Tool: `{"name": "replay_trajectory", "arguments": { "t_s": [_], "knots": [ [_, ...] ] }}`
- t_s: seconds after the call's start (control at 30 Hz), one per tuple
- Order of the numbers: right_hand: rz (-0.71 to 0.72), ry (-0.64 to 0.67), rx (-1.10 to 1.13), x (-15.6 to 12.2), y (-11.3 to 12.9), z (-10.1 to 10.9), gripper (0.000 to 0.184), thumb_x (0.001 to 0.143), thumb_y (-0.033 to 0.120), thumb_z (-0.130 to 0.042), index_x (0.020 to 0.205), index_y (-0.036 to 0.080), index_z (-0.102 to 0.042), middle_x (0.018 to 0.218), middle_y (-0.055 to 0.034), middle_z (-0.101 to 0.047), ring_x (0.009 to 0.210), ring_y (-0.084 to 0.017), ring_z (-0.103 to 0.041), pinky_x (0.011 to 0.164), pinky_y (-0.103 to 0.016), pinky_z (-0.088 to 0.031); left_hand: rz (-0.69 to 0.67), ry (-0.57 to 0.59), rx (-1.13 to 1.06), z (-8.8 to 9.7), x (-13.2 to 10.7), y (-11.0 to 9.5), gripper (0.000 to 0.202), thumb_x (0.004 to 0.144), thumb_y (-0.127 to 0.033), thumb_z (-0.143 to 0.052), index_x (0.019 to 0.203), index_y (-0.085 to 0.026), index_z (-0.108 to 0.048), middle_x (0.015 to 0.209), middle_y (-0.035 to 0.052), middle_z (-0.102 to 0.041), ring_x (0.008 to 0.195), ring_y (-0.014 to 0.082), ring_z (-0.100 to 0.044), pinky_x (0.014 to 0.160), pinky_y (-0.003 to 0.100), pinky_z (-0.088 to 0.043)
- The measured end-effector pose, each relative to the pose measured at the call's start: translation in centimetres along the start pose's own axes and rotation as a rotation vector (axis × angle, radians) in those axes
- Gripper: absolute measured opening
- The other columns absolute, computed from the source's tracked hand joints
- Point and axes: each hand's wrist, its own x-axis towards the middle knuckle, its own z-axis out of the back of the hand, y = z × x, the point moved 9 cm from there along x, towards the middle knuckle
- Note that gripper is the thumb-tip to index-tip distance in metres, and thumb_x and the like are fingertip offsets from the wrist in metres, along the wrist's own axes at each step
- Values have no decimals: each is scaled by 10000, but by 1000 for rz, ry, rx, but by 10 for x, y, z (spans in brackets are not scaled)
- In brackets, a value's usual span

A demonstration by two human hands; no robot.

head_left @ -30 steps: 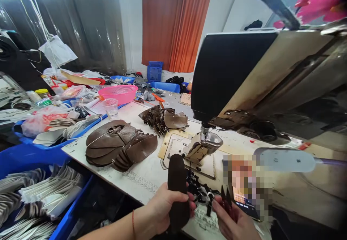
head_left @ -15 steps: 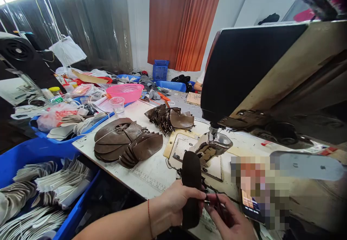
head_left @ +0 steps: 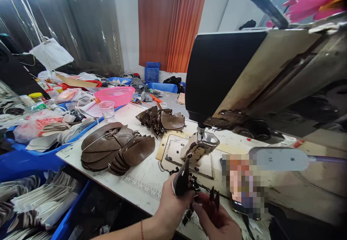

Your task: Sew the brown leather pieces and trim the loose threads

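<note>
My left hand [head_left: 170,204] is closed round a dark brown leather piece [head_left: 182,178] that stands on edge above the table's near side. Close beside it, my right hand [head_left: 215,221] grips small dark thread snips [head_left: 213,196], their tips up and near the piece. Black thread ends and small dark bits hang between the two hands. Just beyond them is the sewing machine's presser foot [head_left: 199,146] on its metal plate [head_left: 177,153], with a tan scrap under it.
The big sewing machine head [head_left: 244,73] fills the right. Stacks of brown leather pieces [head_left: 116,148] and a smaller pile [head_left: 159,119] lie on the white table [head_left: 135,185]. A pink basket [head_left: 116,94], plastic cup [head_left: 106,108] and blue bins [head_left: 32,157] of pale pieces stand left.
The leather piece has turned from broadside to edge-on in my left hand. My right hand has moved in closer with the snips. The view has shifted slightly left.
</note>
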Motion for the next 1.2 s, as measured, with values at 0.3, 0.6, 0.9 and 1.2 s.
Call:
{"name": "replay_trajectory", "arguments": {
  "t_s": [0.3, 0.6, 0.9, 1.2],
  "knots": [
    [-4, 139, 16, 4, 5, -10, 442, 595, 543, -789, 857, 187, -775, 408, 57, -400, 368, -77, -299, 357, -218, -267, 109, 129, 69, 0, 4, 0, 339, 543, -147, -751, 861, -122, -637, 717, 49, -688, 713, 192, -632, 700, 292, -465],
    [-54, 99, 32, 6, 3, -10, 421, 535, 511, -831, 790, 183, -765, 449, 47, -431, 408, -70, -277, 383, -219, -206, 94, 51, 74, 7, 3, -2, 353, 497, -144, -755, 830, -129, -640, 632, -9, -614, 586, 126, -535, 613, 257, -402],
    [-9, 21, -22, 14, -2, -4, 457, 474, 523, -843, 745, 165, -758, 530, -9, -596, 429, -67, -300, 419, -220, -184, 6, 89, 242, 6, 4, -14, 268, 509, -189, -793, 726, -123, -650, 638, 9, -647, 577, 116, -505, 575, 242, -386],
    [15, 53, 132, 17, 14, -3, 405, 526, 500, -846, 683, 166, -678, 483, 46, -456, 434, -68, -307, 412, -221, -232, 234, -29, -144, 22, 11, 12, 400, 610, -342, -827, 901, -117, -668, 815, 74, -704, 746, 175, -636, 739, 279, -479]
  ]
}}
